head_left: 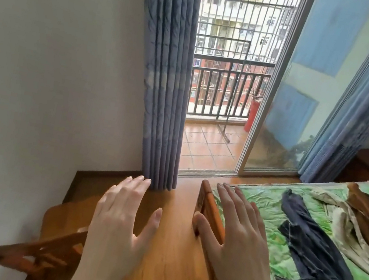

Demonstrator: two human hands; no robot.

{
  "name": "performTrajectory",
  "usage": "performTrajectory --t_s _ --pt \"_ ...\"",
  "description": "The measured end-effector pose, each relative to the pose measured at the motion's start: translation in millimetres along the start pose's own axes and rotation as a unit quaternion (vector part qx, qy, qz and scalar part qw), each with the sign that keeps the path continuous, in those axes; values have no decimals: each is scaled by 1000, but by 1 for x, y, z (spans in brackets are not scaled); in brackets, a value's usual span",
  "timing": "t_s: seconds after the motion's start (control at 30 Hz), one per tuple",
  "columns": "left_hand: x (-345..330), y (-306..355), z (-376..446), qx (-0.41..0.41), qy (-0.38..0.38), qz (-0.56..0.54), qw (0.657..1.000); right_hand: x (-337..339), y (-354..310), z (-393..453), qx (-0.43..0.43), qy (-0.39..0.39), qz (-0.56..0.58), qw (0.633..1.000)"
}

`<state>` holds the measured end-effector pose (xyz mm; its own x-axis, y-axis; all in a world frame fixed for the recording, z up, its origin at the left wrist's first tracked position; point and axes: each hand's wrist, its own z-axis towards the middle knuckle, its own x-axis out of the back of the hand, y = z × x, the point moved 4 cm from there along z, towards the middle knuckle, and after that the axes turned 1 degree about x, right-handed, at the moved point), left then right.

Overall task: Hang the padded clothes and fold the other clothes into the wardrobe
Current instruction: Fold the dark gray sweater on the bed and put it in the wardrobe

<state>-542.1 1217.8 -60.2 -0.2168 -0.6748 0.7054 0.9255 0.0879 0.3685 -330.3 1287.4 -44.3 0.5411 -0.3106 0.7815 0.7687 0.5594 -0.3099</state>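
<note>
Hands were both empty in the head view: left hand (pixel 120 217) and right hand (pixel 241 233) spread flat, fingers apart. Dark trousers (pixel 308 245) lay on the bed (pixel 261 227) at three o'clock, beside what seemed a brown-and-beige coat (pixel 361 220). Nothing had been picked up yet; reaching rightward came next.

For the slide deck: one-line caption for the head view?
Both hands, left hand and right hand, open and empty, beside dark trousers on the green bed.
</note>
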Motion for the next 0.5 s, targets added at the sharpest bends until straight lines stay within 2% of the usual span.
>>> performTrajectory --t_s 0.27,0.5 --pt "-68 -20 82 -17 -24 -43 999 -43 34 68 -49 22 -9 999" --pt "-165 -18 166 -47 -57 -49 996 -96 104 139 -91 19 -41 995"
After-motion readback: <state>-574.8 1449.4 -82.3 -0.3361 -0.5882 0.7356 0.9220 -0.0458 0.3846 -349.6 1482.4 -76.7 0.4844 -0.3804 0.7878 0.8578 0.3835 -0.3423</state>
